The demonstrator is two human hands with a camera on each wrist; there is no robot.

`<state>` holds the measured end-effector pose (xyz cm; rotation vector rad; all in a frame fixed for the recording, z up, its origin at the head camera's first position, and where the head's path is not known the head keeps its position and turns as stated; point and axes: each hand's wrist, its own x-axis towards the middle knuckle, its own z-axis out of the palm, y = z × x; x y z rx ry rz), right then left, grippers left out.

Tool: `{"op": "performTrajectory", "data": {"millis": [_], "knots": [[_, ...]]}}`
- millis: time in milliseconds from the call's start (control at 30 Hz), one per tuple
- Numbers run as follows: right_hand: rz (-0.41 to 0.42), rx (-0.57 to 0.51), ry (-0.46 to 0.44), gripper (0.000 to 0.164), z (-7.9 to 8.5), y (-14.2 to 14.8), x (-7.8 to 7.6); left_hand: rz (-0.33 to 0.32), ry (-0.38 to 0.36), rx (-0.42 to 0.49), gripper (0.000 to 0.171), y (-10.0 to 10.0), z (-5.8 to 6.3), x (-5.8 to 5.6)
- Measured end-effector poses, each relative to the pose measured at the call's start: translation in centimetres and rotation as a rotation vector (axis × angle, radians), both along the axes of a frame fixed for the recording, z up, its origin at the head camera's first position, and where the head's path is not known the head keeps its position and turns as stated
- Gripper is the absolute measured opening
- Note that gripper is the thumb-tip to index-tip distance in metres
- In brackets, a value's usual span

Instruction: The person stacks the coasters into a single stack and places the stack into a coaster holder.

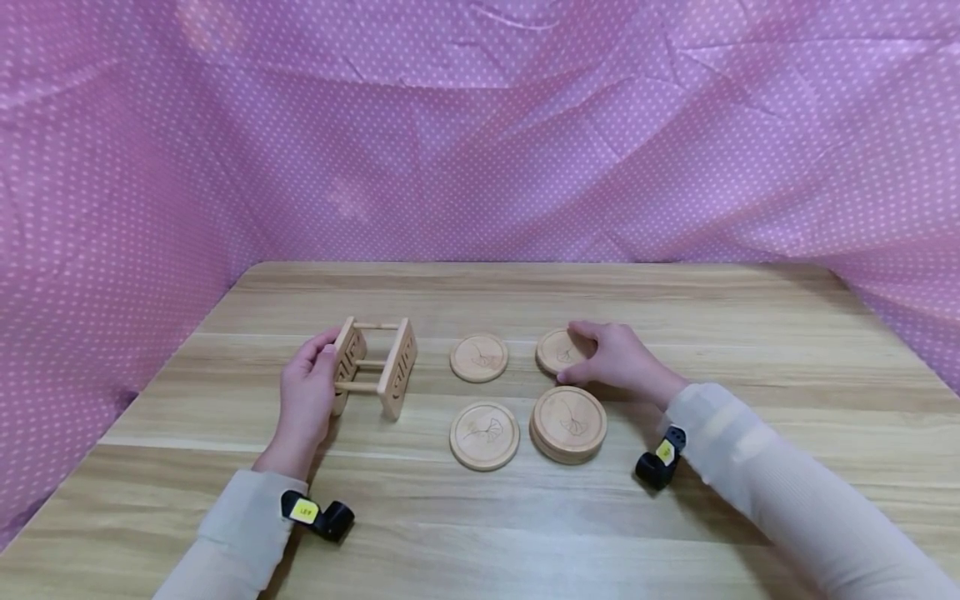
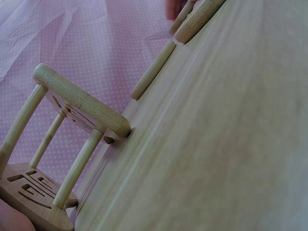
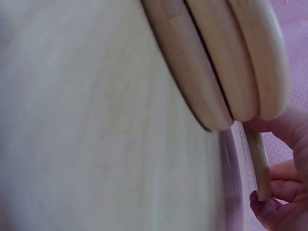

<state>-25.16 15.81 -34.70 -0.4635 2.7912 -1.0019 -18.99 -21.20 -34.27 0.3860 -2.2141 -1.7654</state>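
My left hand (image 1: pixel 303 387) holds the near-left side panel of a small wooden coaster rack (image 1: pixel 397 371), thumb on the panel's inner side. The rack has two carved side panels joined by three round rods, and no coaster sits between them. My right hand (image 1: pixel 618 358) pinches the edges of a round wooden coaster (image 1: pixel 557 350) with thumb and fingers; it is close over the table, and the palm covers its right part. Right in front of that hand is a stack of coasters (image 1: pixel 570 421), three thick in the right wrist view (image 3: pixel 216 62). The coasters bear an engraved ginkgo leaf.
Two single coasters lie flat between the rack and the right-hand group: one farther back (image 1: pixel 478 358), one nearer (image 1: pixel 484 436). All stand on a wood-grain table (image 1: pixel 465 533). A pink dotted cloth (image 1: pixel 480 167) hangs behind and along the sides.
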Motion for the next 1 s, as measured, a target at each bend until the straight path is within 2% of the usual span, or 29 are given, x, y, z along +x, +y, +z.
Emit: {"op": "performTrajectory", "data": {"millis": [267,467,767,1000], "knots": [[-0.021,-0.036,0.0,0.089,0.4,0.2,0.4,0.01,-0.005,0.01,0.037,0.0,0.0,0.0],[0.003,-0.063,0.055,0.087,0.4,0.7,0.5,0.018,-0.001,0.002,0.037,0.0,-0.1,0.0],[0.082,-0.061,0.117,0.081,0.8,1.1,1.0,0.026,0.005,-0.007,0.037,0.2,-0.2,0.1],[0.202,-0.101,0.152,0.081,1.0,1.1,1.3,0.024,0.012,-0.002,0.036,0.2,-0.3,0.1]]}}
